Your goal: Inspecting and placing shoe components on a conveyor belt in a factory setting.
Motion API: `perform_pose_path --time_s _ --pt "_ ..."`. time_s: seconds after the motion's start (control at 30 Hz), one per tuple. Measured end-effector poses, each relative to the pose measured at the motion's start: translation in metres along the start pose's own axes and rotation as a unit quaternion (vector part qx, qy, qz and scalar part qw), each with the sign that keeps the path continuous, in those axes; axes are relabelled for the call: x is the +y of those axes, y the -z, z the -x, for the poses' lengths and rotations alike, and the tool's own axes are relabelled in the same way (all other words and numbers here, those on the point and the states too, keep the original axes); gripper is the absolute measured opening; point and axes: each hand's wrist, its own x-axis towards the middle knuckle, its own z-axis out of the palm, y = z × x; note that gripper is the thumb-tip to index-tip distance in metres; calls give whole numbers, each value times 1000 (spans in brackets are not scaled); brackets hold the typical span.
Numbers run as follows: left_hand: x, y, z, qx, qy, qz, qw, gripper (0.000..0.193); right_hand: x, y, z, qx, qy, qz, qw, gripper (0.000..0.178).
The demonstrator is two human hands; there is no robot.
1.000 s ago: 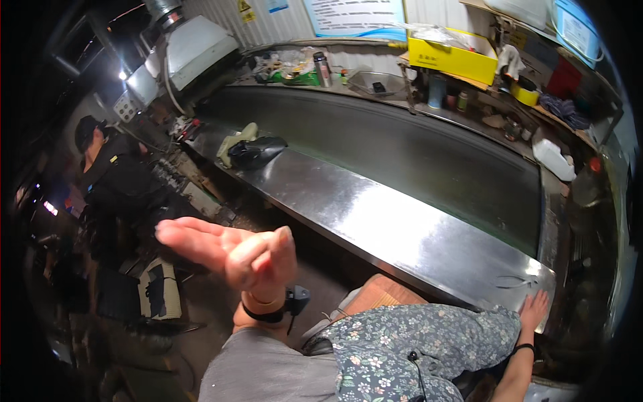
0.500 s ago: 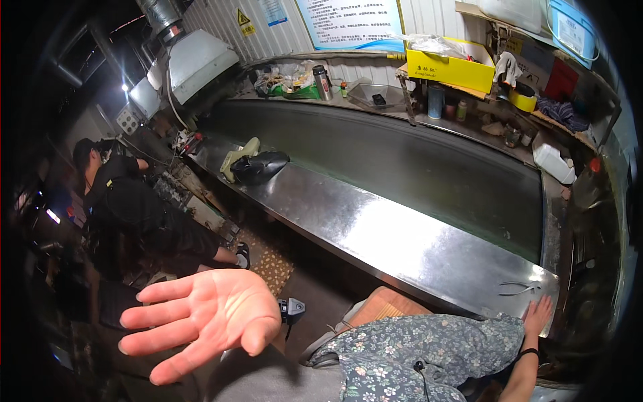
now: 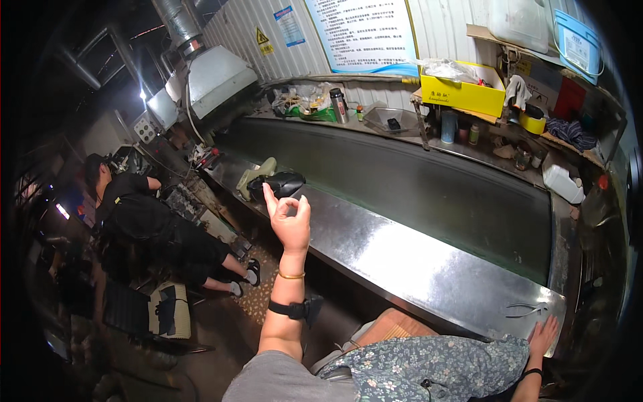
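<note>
My left hand (image 3: 290, 224) is raised over the near edge of the steel ledge (image 3: 375, 234). Its thumb and a bent finger form a ring with nothing in it, while at least one other finger points up. Behind it in the picture lie a glossy black, shoe-like thing (image 3: 287, 183) and an olive-green one (image 3: 258, 175); I cannot tell their exact kind. My right hand (image 3: 544, 335) rests flat on the ledge's right end, fingers stretched out and holding nothing. Just beyond those fingers lies a pair of pliers (image 3: 529, 310).
A wide dark belt-like surface (image 3: 408, 187) runs behind the ledge. Along the back stand a thermos (image 3: 339, 106), a yellow box (image 3: 462, 94) and a white jug (image 3: 562, 178). A person in black (image 3: 157, 221) stands at left, near a chair (image 3: 169, 310).
My left hand has gone from spread, palm up and close, to farther out and upright with a finger ring. The view has shifted slightly. My right hand stays flat beside the pliers.
</note>
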Motion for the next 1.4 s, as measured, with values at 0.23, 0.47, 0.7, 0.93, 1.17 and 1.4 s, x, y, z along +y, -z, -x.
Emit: perform_pose_path --time_s 0.23,0.47,0.7,0.93,1.17,1.4 --pt "2 12 30 -72 -65 -52 994 22 3 -3 -2 -8 4 16 1000 60" --pt "22 12 29 -95 24 32 995 22 2 -4 -2 0 -1 16 1000 59" --pt "45 19 16 -126 -54 146 980 21 7 -13 -6 18 14 20 1000 58" --pt "16 10 31 -170 96 -12 981 23 10 -16 -7 23 17 27 999 58" --pt "8 18 45 -221 -32 -22 975 18 18 -24 -10 41 39 31 998 59" --pt "4 15 46 -240 -39 120 962 69 23 -29 -13 59 44 42 996 58"
